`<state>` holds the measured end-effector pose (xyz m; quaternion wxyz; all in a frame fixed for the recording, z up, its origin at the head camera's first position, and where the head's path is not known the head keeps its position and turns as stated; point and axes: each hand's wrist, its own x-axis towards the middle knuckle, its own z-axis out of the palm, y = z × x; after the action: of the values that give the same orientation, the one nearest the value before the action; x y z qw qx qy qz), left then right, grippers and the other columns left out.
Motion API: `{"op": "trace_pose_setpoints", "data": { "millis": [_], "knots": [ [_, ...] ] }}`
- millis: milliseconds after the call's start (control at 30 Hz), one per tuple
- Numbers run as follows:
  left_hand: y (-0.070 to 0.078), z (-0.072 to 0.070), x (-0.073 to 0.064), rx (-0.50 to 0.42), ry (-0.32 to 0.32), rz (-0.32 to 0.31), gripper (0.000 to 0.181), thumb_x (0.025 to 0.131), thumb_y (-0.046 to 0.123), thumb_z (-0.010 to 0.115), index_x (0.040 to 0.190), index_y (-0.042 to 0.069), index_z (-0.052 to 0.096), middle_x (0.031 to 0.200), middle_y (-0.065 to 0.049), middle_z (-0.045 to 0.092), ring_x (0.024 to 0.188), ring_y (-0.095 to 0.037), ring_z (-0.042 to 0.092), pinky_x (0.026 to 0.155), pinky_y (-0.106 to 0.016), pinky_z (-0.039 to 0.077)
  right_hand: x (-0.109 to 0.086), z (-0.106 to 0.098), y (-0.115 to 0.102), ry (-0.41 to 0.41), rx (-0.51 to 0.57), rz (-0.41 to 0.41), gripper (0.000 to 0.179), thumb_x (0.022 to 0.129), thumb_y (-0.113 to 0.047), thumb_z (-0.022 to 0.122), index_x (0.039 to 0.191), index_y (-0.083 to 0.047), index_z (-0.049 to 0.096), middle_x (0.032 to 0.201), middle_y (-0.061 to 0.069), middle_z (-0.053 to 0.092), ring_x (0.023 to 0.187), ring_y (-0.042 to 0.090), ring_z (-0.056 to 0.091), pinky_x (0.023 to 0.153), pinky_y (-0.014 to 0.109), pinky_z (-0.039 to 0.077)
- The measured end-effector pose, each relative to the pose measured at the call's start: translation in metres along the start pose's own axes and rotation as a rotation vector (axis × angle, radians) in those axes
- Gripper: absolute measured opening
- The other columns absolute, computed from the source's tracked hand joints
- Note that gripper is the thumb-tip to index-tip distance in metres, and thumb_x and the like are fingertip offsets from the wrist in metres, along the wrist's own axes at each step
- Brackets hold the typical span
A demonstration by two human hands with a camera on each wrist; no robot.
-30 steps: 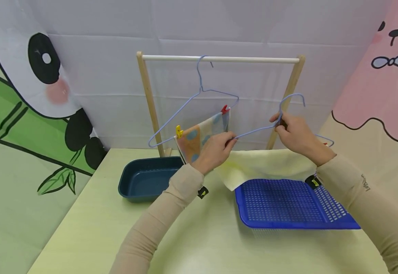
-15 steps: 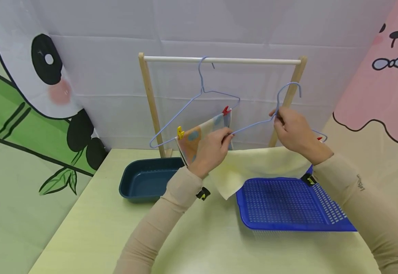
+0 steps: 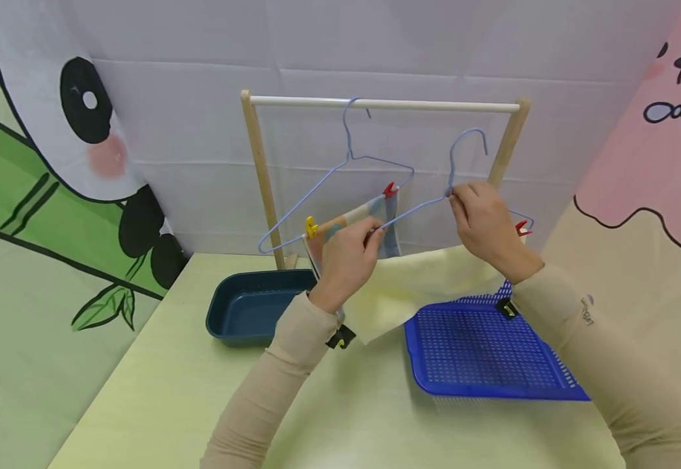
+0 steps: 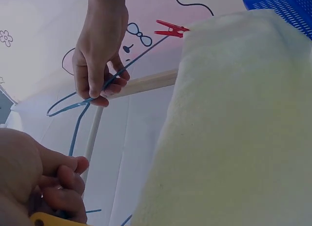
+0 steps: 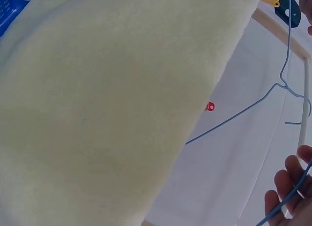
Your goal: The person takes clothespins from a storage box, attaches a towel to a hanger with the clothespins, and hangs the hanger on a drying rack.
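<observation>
My left hand (image 3: 346, 264) pinches the left shoulder of a blue wire hanger (image 3: 413, 212). Just below that hanger's hook, my right hand (image 3: 487, 228) grips its neck. From it hangs a pale yellow cloth (image 3: 416, 280). A red clothespin (image 4: 170, 29) clips one corner of the cloth; part of a yellow clothespin (image 4: 56, 220) shows by my left hand. The hook stands free, lower than the white rod (image 3: 434, 105). On the rod hangs a second blue hanger (image 3: 302, 198), bearing a patterned cloth (image 3: 370, 212) with yellow and red clothespins, partly behind my left hand.
A dark teal basin (image 3: 247, 309) stands left on the pale table (image 3: 159, 391). To the right sits a blue perforated basket (image 3: 487, 352), partly covered by my right forearm. Wooden posts (image 3: 261, 176) support the rod, with a white curtain behind.
Both hands have carried the hanger with the yellow cloth leftward, the right hand farther than the left. Its hook has risen nearer to the rod. The hanging second hanger stays put.
</observation>
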<state>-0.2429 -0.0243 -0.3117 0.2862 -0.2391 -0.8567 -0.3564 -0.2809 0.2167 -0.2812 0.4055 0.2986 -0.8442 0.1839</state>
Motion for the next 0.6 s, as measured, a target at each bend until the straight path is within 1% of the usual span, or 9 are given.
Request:
{"op": "trace_pose_setpoints", "data": {
  "millis": [133,233,367,433,500,600],
  "knots": [
    [0.004,-0.006,-0.004,0.022,0.026,-0.030,0.017,0.098,0.020,0.053,0.096,0.011,0.068,0.058,0.005,0.050,0.044,-0.010,0.041,0.038,-0.025,0.029,0.006,0.007,-0.004,0.000,0.021,-0.004,0.014,0.096,-0.003,0.049,0.093,0.007,0.059,0.084,0.019,0.055,0.081,0.037,0.051,0.073,0.047,0.041],
    [0.007,-0.012,-0.006,0.050,0.048,-0.040,0.017,0.097,0.018,0.053,0.096,0.010,0.068,0.059,0.005,0.051,0.045,-0.010,0.042,0.039,-0.025,0.031,0.011,0.011,-0.007,-0.011,0.045,0.009,0.015,0.097,-0.004,0.048,0.094,0.006,0.058,0.087,0.019,0.056,0.084,0.037,0.052,0.075,0.047,0.041],
    [0.009,-0.017,-0.006,0.088,0.078,-0.039,0.015,0.097,0.015,0.054,0.095,0.009,0.068,0.060,0.004,0.052,0.046,-0.011,0.043,0.042,-0.025,0.032,0.018,0.017,-0.012,-0.042,0.065,0.048,0.017,0.099,-0.006,0.046,0.097,0.005,0.058,0.092,0.020,0.058,0.089,0.038,0.052,0.079,0.048,0.040],
    [0.009,-0.020,-0.006,0.101,0.093,-0.034,0.015,0.096,0.014,0.055,0.093,0.008,0.068,0.062,0.003,0.052,0.048,-0.011,0.043,0.045,-0.025,0.033,0.021,0.019,-0.014,-0.055,0.069,0.063,0.018,0.099,-0.007,0.045,0.098,0.005,0.058,0.093,0.020,0.058,0.090,0.038,0.053,0.079,0.048,0.040],
    [0.010,-0.022,-0.006,0.106,0.105,-0.025,0.015,0.096,0.014,0.055,0.091,0.007,0.067,0.064,0.002,0.053,0.050,-0.011,0.044,0.046,-0.025,0.034,0.024,0.021,-0.016,-0.058,0.074,0.063,0.018,0.099,-0.007,0.045,0.099,0.005,0.059,0.092,0.020,0.058,0.089,0.037,0.053,0.078,0.048,0.040],
    [0.011,-0.026,-0.007,0.110,0.120,-0.031,0.015,0.096,0.014,0.055,0.090,0.007,0.066,0.065,0.001,0.053,0.051,-0.012,0.043,0.046,-0.026,0.032,0.029,0.024,-0.018,-0.053,0.088,0.049,0.019,0.099,-0.007,0.045,0.098,0.006,0.058,0.090,0.019,0.057,0.087,0.037,0.052,0.077,0.047,0.040]
  ]
}}
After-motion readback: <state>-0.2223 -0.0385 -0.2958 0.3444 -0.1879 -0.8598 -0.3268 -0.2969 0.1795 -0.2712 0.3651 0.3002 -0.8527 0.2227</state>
